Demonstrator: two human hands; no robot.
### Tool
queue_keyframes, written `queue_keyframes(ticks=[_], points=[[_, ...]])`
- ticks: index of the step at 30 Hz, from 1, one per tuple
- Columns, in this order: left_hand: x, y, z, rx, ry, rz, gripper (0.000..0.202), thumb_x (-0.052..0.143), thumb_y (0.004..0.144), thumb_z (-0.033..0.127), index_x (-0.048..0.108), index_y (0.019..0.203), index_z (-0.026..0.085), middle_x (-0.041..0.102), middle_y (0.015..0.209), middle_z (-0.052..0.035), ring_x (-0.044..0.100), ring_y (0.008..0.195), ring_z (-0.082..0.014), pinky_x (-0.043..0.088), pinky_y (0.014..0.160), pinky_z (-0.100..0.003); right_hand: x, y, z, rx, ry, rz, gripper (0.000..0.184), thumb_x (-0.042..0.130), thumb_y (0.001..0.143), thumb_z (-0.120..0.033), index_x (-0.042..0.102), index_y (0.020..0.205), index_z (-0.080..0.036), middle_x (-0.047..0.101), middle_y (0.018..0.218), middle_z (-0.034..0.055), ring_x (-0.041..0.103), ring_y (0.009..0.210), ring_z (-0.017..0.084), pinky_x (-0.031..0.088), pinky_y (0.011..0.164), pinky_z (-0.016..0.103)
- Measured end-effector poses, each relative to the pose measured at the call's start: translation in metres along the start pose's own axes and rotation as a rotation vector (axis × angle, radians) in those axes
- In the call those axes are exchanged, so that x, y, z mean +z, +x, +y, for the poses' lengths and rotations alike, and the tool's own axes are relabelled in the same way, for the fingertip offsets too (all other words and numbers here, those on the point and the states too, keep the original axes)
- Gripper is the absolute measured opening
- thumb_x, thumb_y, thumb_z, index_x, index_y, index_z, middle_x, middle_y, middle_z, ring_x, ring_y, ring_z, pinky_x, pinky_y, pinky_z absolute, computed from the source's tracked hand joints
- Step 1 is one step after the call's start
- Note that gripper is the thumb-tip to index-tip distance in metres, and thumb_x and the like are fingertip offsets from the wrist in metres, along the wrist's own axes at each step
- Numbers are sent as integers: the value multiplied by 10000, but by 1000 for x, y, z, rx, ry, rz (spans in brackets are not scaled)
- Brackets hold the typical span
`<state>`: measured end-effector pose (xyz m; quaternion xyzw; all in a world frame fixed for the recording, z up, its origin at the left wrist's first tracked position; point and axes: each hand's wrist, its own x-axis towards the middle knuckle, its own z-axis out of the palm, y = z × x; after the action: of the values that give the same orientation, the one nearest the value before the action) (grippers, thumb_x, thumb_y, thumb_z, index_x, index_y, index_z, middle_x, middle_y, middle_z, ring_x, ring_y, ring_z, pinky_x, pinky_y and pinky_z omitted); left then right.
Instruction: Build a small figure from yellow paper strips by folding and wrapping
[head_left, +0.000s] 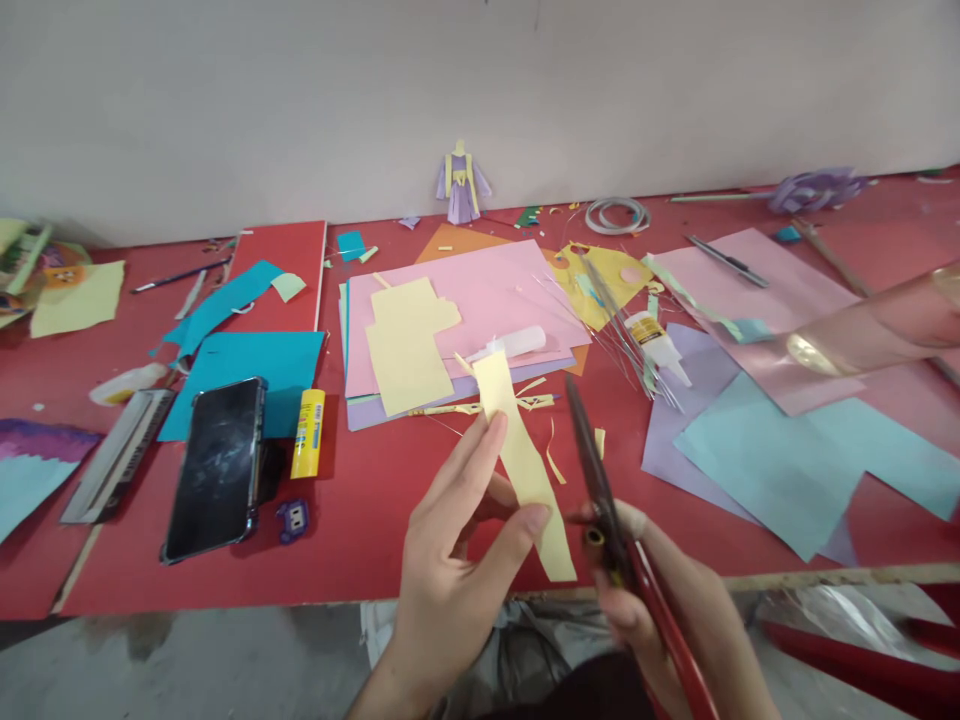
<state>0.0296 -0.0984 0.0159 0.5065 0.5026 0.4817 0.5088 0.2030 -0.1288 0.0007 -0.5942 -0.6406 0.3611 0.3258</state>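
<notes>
My left hand pinches a long pale yellow paper strip between thumb and fingers and holds it up above the front edge of the red table. Just to its right, my right hand grips red-handled scissors, whose dark blades are closed and point up and away beside the strip. Small yellow offcuts lie on the table behind the strip.
A stack of pink and yellow paper with a glue bottle lies in the middle. A phone, a yellow glue stick and teal paper lie left. Light blue and lilac sheets lie right. A paper doll stands at the wall.
</notes>
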Motion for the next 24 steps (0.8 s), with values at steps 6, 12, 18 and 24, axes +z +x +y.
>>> queue_keyframes(ticks=[6, 12, 18, 24], points=[[-1, 1, -6, -113, -71, 12, 542, 647, 854, 252, 495, 1374, 264, 583, 807, -24, 556, 746, -128, 556, 738, -259, -33, 28, 32, 30, -515, 211, 339, 514, 875, -426, 600, 1137, -228, 700, 1022, 84, 689, 807, 232, 507, 660, 303], [-3, 0, -14, -129, -106, -16, 575, 654, 854, 269, 455, 1386, 361, 592, 896, -16, 548, 778, -108, 550, 788, -238, -52, 34, 57, 71, -737, 235, 332, 489, 867, -485, 631, 1055, -252, 705, 1016, 57, 679, 758, 245, 482, 592, 335], [-1, 0, -19, -82, -42, -129, 570, 629, 869, 275, 436, 1397, 372, 654, 923, -24, 604, 951, -166, 526, 947, -337, -42, 38, 27, -263, -455, 328, 123, 561, 887, -312, 646, 871, -225, 686, 916, 57, 637, 877, 216, 485, 812, 332], [2, 6, -14, 21, 102, -347, 551, 593, 887, 223, 438, 1379, 416, 475, 1438, 42, 403, 1357, -193, 346, 1149, -364, -15, 53, -5, -101, 83, -227, 159, 569, 891, -303, 623, 770, -215, 662, 723, -11, 625, 671, 129, 507, 633, 210]])
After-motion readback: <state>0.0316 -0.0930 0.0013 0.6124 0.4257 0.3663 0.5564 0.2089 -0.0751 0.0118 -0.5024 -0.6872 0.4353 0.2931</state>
